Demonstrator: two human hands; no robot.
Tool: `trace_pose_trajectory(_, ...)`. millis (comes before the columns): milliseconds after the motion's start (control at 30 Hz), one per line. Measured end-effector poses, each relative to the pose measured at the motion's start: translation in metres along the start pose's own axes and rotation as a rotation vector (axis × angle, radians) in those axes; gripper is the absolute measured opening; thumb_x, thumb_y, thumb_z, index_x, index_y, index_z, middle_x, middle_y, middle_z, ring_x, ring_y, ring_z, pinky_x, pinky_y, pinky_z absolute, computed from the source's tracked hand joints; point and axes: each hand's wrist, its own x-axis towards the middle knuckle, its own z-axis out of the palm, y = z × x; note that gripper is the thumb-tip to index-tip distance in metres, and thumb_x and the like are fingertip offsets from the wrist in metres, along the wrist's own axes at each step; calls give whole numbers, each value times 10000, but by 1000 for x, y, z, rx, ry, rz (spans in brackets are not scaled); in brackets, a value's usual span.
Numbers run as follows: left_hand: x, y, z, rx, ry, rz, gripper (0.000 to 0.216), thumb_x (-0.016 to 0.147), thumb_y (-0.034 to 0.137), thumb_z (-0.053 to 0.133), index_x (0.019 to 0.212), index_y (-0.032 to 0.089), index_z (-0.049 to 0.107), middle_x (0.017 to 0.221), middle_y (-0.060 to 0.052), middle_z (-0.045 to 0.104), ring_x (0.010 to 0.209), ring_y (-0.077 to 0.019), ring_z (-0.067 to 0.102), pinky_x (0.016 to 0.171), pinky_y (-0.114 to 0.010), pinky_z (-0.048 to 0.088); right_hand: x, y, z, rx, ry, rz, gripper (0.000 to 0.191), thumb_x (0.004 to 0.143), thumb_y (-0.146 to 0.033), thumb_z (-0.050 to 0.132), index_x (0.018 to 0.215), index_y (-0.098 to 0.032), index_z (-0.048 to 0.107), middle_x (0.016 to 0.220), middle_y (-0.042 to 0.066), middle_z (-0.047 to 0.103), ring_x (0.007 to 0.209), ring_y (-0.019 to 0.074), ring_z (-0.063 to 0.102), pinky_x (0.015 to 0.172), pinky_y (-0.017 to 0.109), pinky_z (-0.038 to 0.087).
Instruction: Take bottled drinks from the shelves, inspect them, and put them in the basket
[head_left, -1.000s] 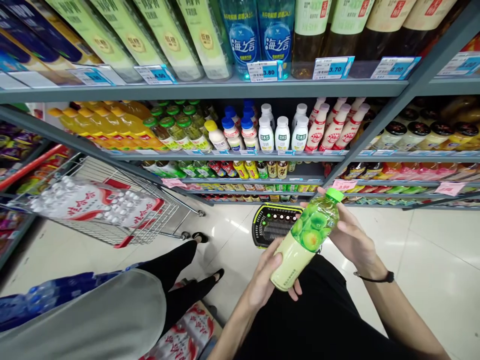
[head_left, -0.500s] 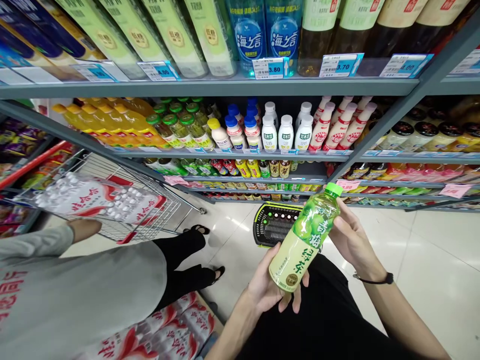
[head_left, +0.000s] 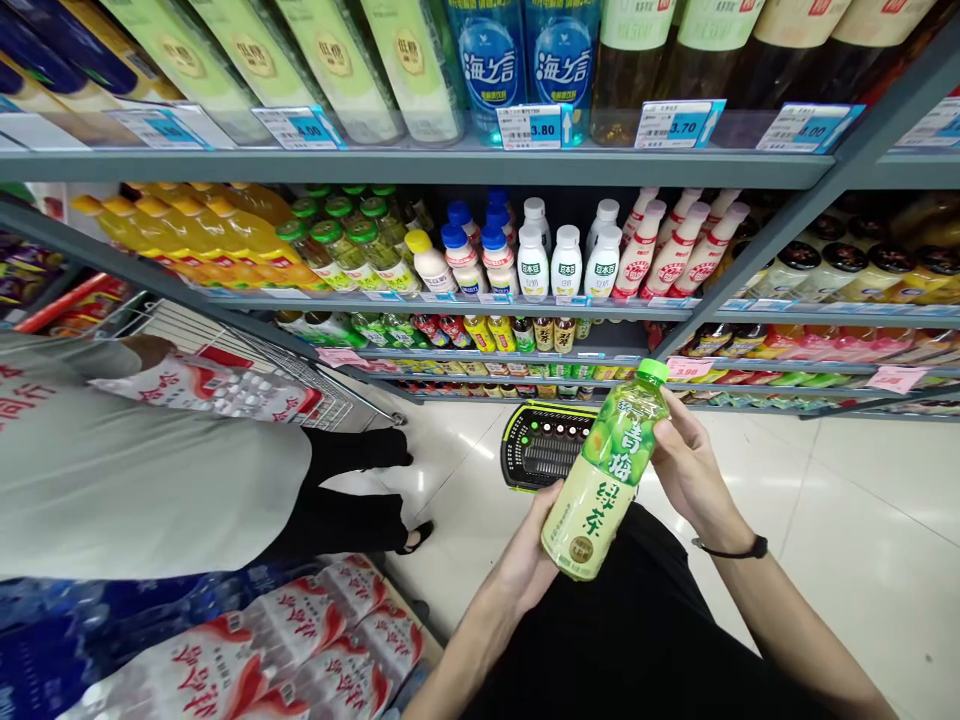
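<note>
A green tea bottle (head_left: 604, 475) with a bright green cap and a pale green label is held at a slant in front of my body, label towards me. My left hand (head_left: 531, 550) grips its lower end from the left, with the fingers mostly hidden behind it. Around the upper part, just below the cap, my right hand (head_left: 691, 470) is closed from the right side; a dark band circles that wrist. Below and beyond the bottle, a black shopping basket (head_left: 517, 450) with a yellow-green rim rests on the floor, partly covered by the bottle.
Drink shelves (head_left: 450, 170) run across the front, packed with bottles and price tags. To the left stands a person in a grey shirt (head_left: 150, 450) beside a shopping cart (head_left: 330, 400) loaded with water packs. Stacked bottle packs (head_left: 300, 640) lie at lower left; tiled floor (head_left: 862, 520) shows at right.
The bottle has turned slightly, bringing its label more towards me. My left fingers, seen spread beneath it before, are now behind it. The person at left has shifted, covering more of the cart.
</note>
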Motion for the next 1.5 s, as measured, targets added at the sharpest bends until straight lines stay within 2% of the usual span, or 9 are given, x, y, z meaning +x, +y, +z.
trace_pose_trajectory(133,-4,3,-4,88,117,-13,630,860,636,672,1138,73,715,881,-150,783,597,-208,690,446,-254,490,0,3,4,-16,22,-62,522,692,-461,933,1150,-322,725,911,-21,748,740,150,652,638,260,539)
trace_pose_trajectory(300,-3,1,-12,133,-86,72,719,905,682,563,1248,61,677,954,-199,781,648,-247,735,372,-230,485,-2,2,9,-154,16,-150,380,718,-433,918,984,-260,708,966,-2,718,841,162,636,709,263,517)
trace_pose_trajectory(500,5,-11,-11,90,-311,115,587,896,565,625,1181,59,710,1063,-239,770,634,-267,765,323,-198,474,-4,-1,10,-264,51,-300,386,766,-448,874,868,-254,556,877,-34,634,810,160,582,742,274,487)
trace_pose_trajectory(733,0,-10,-1,95,-224,159,549,907,561,644,1154,79,728,1070,-218,771,677,-262,773,337,-170,436,2,-11,8,27,-122,85,236,911,-510,621,968,-283,656,1006,15,709,943,247,656,778,358,535)
trace_pose_trajectory(833,-4,-7,1,203,-124,213,516,851,506,754,1167,100,726,1022,-180,781,767,-288,781,454,-220,528,2,-15,13,88,-177,191,296,910,-521,573,1052,-293,696,1115,28,750,1050,288,676,876,417,547)
trace_pose_trajectory(933,-4,-9,3,344,5,278,572,831,475,796,1273,127,691,1085,-156,782,908,-310,773,713,-344,622,2,-14,17,80,-207,204,368,920,-552,565,1146,-293,695,1169,24,757,1122,301,668,938,434,541)
trace_pose_trajectory(1133,-1,-16,6,671,112,492,728,854,360,794,1505,183,522,1445,-127,626,1324,-319,589,1138,-410,463,9,-14,10,-27,-220,121,342,889,-523,712,1128,-279,710,1228,21,748,1178,265,654,989,386,522)
trace_pose_trajectory(1300,-6,-12,6,998,69,609,984,789,313,835,1619,187,323,1412,-153,578,1361,-336,522,1179,-443,414,11,-16,7,3,-133,133,272,889,-472,728,1044,-248,723,1158,52,775,1097,276,703,980,414,537)
trace_pose_trajectory(1500,-6,-15,2,1259,142,731,967,803,271,800,1629,255,297,1346,-120,544,1248,-283,564,1112,-428,477,7,-23,11,125,-196,180,355,880,-422,639,1198,-280,711,1180,39,781,1145,332,707,989,504,556)
